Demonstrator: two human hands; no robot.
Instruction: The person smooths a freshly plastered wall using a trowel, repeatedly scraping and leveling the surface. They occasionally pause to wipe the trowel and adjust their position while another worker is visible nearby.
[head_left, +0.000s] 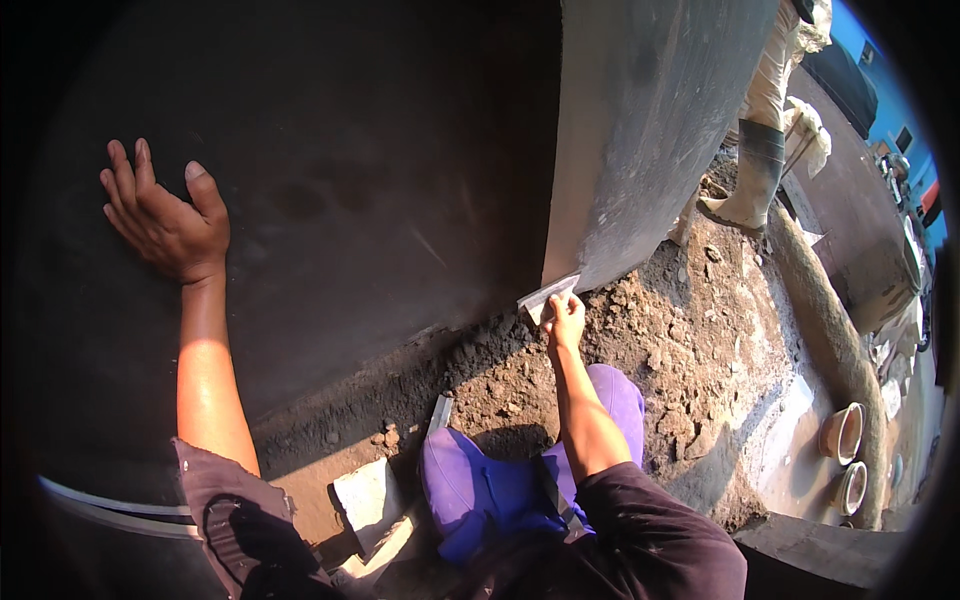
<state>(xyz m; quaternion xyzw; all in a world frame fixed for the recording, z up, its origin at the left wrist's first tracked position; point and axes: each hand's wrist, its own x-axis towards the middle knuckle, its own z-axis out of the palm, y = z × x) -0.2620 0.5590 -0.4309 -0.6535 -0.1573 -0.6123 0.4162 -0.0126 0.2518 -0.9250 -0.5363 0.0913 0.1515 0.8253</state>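
Fig.: head view, looking down along a large dark curved wall [380, 180], prob. a tank or big pipe, w/ a lighter grey, sunlit section [640, 120] to its right.

L hand [165, 220]: flat on the dark wall, fingers [125, 185] spread and released, holding nothing; arm reaches up from lower left.

R hand [566, 322]: fingers clenched on a small flat scraper [547, 296], a pale blade-like tool. The blade sits at the lower corner of the grey section, touching or just short of it (cannot tell which), where wall meets the soil [690, 340].

Key relation: the scraper lies directly above the R fingers, long axis running lower-left to upper-right, roughly along the bottom edge of the grey section. R hand is on the tool; L hand is well apart, far left.

Surroundings: clumpy brown soil at the wall's base; purple cap brim [470, 490] low in view; pale block fragments [370, 500] at lower left. Another person's boot [750, 180] stands upper right beside a thick hose [820, 320]; two small cups [845, 455] lie at right.
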